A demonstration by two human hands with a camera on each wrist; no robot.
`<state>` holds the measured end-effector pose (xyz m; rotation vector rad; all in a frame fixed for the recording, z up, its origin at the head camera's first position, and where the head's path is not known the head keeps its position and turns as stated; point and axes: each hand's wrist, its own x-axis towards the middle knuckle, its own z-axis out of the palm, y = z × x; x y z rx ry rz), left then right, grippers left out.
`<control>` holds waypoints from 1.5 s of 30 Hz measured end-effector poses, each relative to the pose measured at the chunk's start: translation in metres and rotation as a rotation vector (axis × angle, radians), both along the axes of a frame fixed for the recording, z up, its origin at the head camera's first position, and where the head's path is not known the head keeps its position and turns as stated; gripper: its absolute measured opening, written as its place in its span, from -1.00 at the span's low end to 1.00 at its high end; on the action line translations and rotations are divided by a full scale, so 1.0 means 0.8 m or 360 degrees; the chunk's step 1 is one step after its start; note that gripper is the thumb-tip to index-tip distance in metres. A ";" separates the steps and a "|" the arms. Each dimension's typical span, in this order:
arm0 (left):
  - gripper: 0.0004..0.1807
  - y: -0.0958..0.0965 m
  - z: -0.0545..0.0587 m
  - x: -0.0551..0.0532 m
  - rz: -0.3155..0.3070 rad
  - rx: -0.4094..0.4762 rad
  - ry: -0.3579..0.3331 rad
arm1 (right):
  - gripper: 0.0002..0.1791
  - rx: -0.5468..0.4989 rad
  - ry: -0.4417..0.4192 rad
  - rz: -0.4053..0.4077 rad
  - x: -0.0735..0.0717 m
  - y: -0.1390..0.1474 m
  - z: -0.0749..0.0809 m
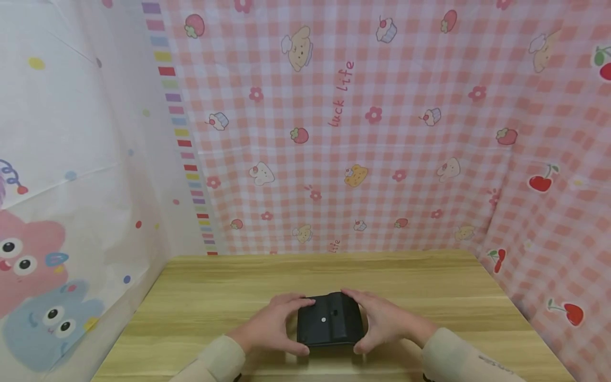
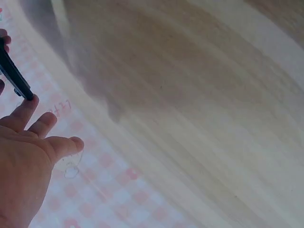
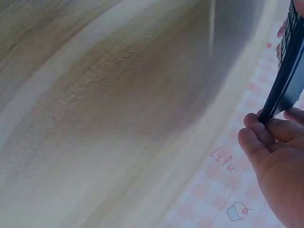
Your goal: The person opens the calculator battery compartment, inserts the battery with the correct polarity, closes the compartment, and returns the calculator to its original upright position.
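Observation:
A black calculator (image 1: 315, 320) is held up over the table with its back to the head view; a raised ridge and a small pale round spot show there. In the right wrist view a grid of keys (image 3: 288, 42) shows on its other face. My left hand (image 1: 273, 324) grips its left side, thumb at the near corner, fingers at the far edge. My right hand (image 1: 387, 320) holds the right side in a like way. The left wrist view shows the calculator (image 2: 14, 71) nearly edge-on, a fingertip against its end.
A wood-grain table (image 1: 215, 286) lies below the hands. Behind it hangs a pink checked cloth (image 1: 324, 159) with cartoon prints. White printed cloth (image 1: 95, 212) hangs on the left, and more checked cloth (image 1: 563, 223) on the right.

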<state>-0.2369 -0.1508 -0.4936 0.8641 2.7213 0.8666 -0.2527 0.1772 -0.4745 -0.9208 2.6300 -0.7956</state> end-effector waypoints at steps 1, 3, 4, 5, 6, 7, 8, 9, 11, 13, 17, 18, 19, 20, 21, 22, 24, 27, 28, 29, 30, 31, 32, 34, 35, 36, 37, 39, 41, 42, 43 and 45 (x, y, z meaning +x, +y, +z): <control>0.05 0.000 0.001 0.000 -0.0001 0.0007 0.0000 | 0.42 -0.0010 -0.0004 -0.0005 0.000 0.000 0.000; 0.06 -0.002 0.002 0.000 0.0002 0.0015 -0.0003 | 0.42 -0.0021 -0.0001 -0.0007 0.001 -0.001 0.001; 0.05 -0.002 0.002 0.000 0.0001 0.0016 0.0006 | 0.41 -0.0029 0.0000 -0.0009 0.001 -0.001 0.002; 0.05 -0.003 0.002 0.000 0.0001 0.0012 0.0020 | 0.41 -0.0040 -0.0006 -0.0010 0.001 -0.001 0.004; 0.05 -0.004 0.002 0.000 0.0003 0.0004 0.0036 | 0.41 -0.0052 -0.0013 -0.0009 0.001 -0.001 0.005; 0.05 -0.004 0.003 0.000 0.0000 0.0000 0.0064 | 0.40 -0.0061 -0.0015 -0.0008 0.001 -0.001 0.006; 0.04 -0.005 0.003 0.000 -0.0002 -0.0008 0.0096 | 0.40 -0.0076 -0.0028 -0.0011 0.001 -0.001 0.008; 0.03 -0.006 0.003 0.000 -0.0001 -0.0012 0.0123 | 0.40 -0.0089 -0.0044 -0.0017 0.001 -0.001 0.008; 0.02 -0.007 0.006 0.001 -0.0002 -0.0011 0.0183 | 0.41 -0.0126 -0.0081 -0.0027 0.001 -0.001 0.011; 0.00 -0.007 0.009 0.002 -0.0004 -0.0005 0.0240 | 0.41 -0.0159 -0.0107 -0.0039 0.000 -0.001 0.012; -0.04 -0.008 0.016 0.004 -0.0005 -0.0021 0.0323 | 0.41 -0.0211 -0.0145 -0.0045 -0.002 0.001 0.013; -0.05 -0.008 0.017 0.005 -0.0009 -0.0029 0.0348 | 0.40 -0.0212 -0.0142 -0.0044 -0.002 0.001 0.013; -0.07 -0.008 0.018 0.005 -0.0011 -0.0035 0.0376 | 0.40 -0.0214 -0.0144 -0.0044 -0.002 0.002 0.013; -0.09 -0.008 0.019 0.006 -0.0013 -0.0043 0.0405 | 0.40 -0.0216 -0.0145 -0.0043 -0.003 0.002 0.013; -0.12 -0.008 0.019 0.007 -0.0015 -0.0057 0.0443 | 0.39 -0.0217 -0.0147 -0.0042 -0.003 0.003 0.013; -0.14 -0.007 0.020 0.008 -0.0020 -0.0070 0.0493 | 0.39 -0.0220 -0.0154 -0.0042 -0.004 0.004 0.013; -0.20 -0.007 0.020 0.011 -0.0026 -0.0109 0.0608 | 0.38 -0.0221 -0.0170 -0.0041 -0.004 0.005 0.012; -0.25 -0.007 0.020 0.016 -0.0041 -0.0181 0.0865 | 0.38 -0.0239 -0.0204 -0.0029 -0.006 0.007 0.010; -0.27 -0.007 0.019 0.017 -0.0050 -0.0190 0.0968 | 0.37 -0.0246 -0.0214 -0.0024 -0.006 0.008 0.010; -0.28 -0.006 0.018 0.018 -0.0056 -0.0195 0.1072 | 0.37 -0.0255 -0.0225 -0.0020 -0.006 0.009 0.009; -0.30 -0.006 0.018 0.019 -0.0067 -0.0187 0.1181 | 0.37 -0.0265 -0.0239 -0.0018 -0.007 0.009 0.009; -0.32 -0.005 0.017 0.019 -0.0081 -0.0177 0.1304 | 0.37 -0.0278 -0.0253 -0.0015 -0.007 0.010 0.008; -0.35 -0.005 0.016 0.019 -0.0094 -0.0159 0.1420 | 0.37 -0.0294 -0.0275 -0.0013 -0.007 0.010 0.008; -0.43 -0.004 0.016 0.018 -0.0124 -0.0108 0.1639 | 0.36 -0.0324 -0.0325 -0.0016 -0.008 0.010 0.008; -0.49 -0.003 0.016 0.017 -0.0136 -0.0086 0.1736 | 0.35 -0.0339 -0.0351 -0.0018 -0.008 0.011 0.008; -0.55 -0.003 0.016 0.017 -0.0147 -0.0071 0.1825 | 0.34 -0.0355 -0.0375 -0.0019 -0.008 0.011 0.008; -0.62 -0.002 0.017 0.016 -0.0156 -0.0062 0.1906 | 0.34 -0.0371 -0.0394 -0.0019 -0.009 0.011 0.009; -0.65 -0.001 0.018 0.016 -0.0169 -0.0057 0.2024 | 0.34 -0.0393 -0.0426 -0.0017 -0.009 0.011 0.009; -0.56 0.001 0.019 0.017 -0.0175 -0.0071 0.2097 | 0.33 -0.0414 -0.0447 -0.0009 -0.009 0.011 0.010; -0.52 0.001 0.020 0.017 -0.0175 -0.0082 0.2121 | 0.33 -0.0422 -0.0456 -0.0002 -0.009 0.011 0.010; -0.50 0.002 0.021 0.018 -0.0175 -0.0089 0.2139 | 0.33 -0.0426 -0.0459 0.0006 -0.009 0.011 0.010; -0.50 0.002 0.022 0.020 -0.0172 -0.0101 0.2150 | 0.32 -0.0437 -0.0466 0.0021 -0.009 0.012 0.010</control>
